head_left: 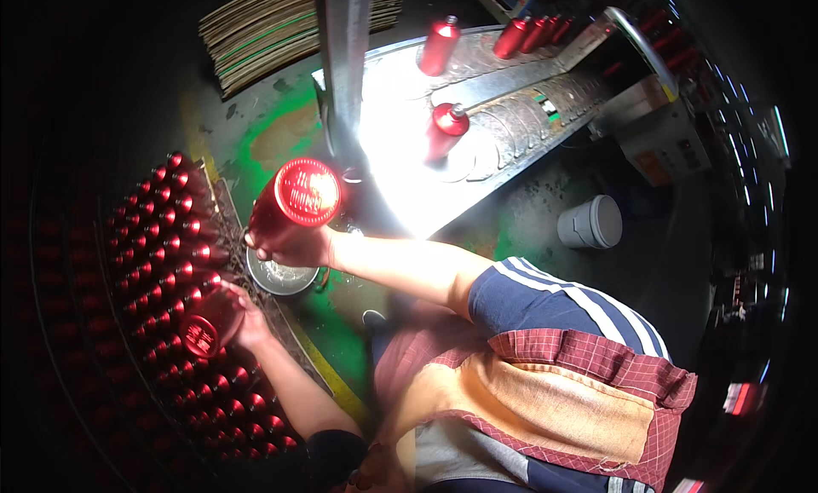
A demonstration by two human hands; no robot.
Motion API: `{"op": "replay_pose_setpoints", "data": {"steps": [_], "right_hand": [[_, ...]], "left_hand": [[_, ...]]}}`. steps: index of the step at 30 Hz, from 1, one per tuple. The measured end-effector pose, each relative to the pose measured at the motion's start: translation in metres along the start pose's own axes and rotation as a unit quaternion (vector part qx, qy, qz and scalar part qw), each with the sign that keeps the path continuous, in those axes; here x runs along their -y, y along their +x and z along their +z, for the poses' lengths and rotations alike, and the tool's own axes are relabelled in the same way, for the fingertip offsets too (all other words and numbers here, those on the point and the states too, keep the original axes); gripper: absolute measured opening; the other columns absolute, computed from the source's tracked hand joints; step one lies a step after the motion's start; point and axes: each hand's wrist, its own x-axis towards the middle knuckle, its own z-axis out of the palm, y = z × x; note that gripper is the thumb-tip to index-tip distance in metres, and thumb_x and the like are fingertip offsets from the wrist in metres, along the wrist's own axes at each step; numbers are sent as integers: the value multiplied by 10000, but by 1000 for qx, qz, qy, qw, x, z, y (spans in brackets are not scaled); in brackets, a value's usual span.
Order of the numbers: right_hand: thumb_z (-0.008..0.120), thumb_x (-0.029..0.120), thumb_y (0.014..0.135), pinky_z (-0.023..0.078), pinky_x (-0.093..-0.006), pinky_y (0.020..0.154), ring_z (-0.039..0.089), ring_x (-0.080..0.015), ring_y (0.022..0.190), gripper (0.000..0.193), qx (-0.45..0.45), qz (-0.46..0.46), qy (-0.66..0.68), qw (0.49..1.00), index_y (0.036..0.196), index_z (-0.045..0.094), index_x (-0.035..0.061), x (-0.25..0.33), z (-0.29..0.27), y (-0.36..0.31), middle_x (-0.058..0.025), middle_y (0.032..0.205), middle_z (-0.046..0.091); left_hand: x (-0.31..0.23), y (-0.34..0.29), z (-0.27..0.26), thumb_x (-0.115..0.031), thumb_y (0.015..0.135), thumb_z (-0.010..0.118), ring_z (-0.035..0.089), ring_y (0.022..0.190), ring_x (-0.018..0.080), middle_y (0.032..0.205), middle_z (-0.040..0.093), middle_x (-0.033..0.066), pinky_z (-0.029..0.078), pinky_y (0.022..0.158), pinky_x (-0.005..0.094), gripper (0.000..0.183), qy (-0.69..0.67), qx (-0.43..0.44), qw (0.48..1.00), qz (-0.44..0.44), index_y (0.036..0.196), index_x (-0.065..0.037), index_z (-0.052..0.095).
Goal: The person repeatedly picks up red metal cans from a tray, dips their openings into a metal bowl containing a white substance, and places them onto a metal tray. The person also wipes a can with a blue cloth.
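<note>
My left hand (249, 321) grips a dark red metal cylinder (213, 327) above a dense group of standing cylinders; its round base faces up toward me. Farther up, my right hand (298, 244) is closed around another shiny red metal cylinder (294, 203), also with its base turned to me and lit brightly. That arm reaches across from the blue sleeve. Below the left hand, rows of red cylinders (170, 237) with narrow silvery necks stand close together. Whether the left-hand cylinder touches them I cannot tell. A round metal pan (285, 276) lies partly hidden under my right hand.
A brightly lit conveyor (520, 122) carries several red cylinders, one standing upright (447, 133) near its close end. A metal post (343, 58) rises beside it. A white lidded bucket (592, 223) stands on the floor. Stacked flat sheets (264, 37) lie at the back left.
</note>
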Motion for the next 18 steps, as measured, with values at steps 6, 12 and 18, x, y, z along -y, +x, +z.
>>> {"op": "replay_pose_setpoints", "data": {"steps": [6,12,18], "right_hand": [[452,416,976,519,-509,900,603,-352,1105,444,-212,-196,-269,919,1262,572,99,65,109,-239,-173,1214,620],[519,427,946,503,-456,975,587,-233,1139,478,-429,-518,-427,605,1316,517,124,175,300,-445,-73,1229,593],[706,171,790,443,-391,1000,540,-292,1119,339,-450,-408,-794,-21,1128,708,196,323,405,-502,-121,1200,573]], "left_hand": [[115,-89,-8,-434,975,481,559,1202,332,1326,572,120,486,1008,511,497,437,-226,868,56,1373,-135,492],[372,-37,-6,-247,894,663,592,1142,259,1270,600,140,470,1014,400,515,629,-66,770,-88,1337,-30,515],[682,67,-32,-104,760,762,562,1158,298,1301,581,163,442,1009,406,364,853,288,435,6,1121,-101,713]]}}
